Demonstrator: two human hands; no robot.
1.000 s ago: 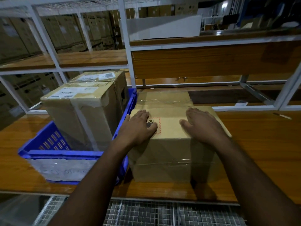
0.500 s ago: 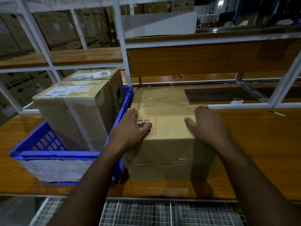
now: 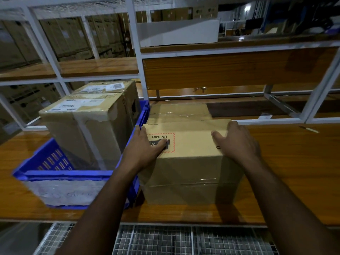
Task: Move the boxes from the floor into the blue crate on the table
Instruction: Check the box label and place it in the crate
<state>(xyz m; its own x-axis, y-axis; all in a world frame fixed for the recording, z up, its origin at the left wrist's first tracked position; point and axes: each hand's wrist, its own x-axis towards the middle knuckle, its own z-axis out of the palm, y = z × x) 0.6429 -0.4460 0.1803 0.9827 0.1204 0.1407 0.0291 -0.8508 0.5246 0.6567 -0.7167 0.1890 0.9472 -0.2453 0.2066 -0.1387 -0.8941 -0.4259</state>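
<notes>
Looks like the step here is getting the front box [image 3: 189, 162] off the wooden table [image 3: 287, 162], where it sits touching the blue crate [image 3: 60, 174]. Left hand [image 3: 145, 150] and right hand [image 3: 237, 142] lie flat on its top corners, fingers relaxed, not gripping yet. It's plain taped cardboard with a UN 3481 label [image 3: 162, 141]. Next it needs a real hold and a lift over the rim, but two boxes already fill most of the crate.

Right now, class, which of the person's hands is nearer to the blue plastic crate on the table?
Left. The left hand rests on the cardboard box's edge beside the blue plastic crate; the right hand is on the box's far side.
</notes>
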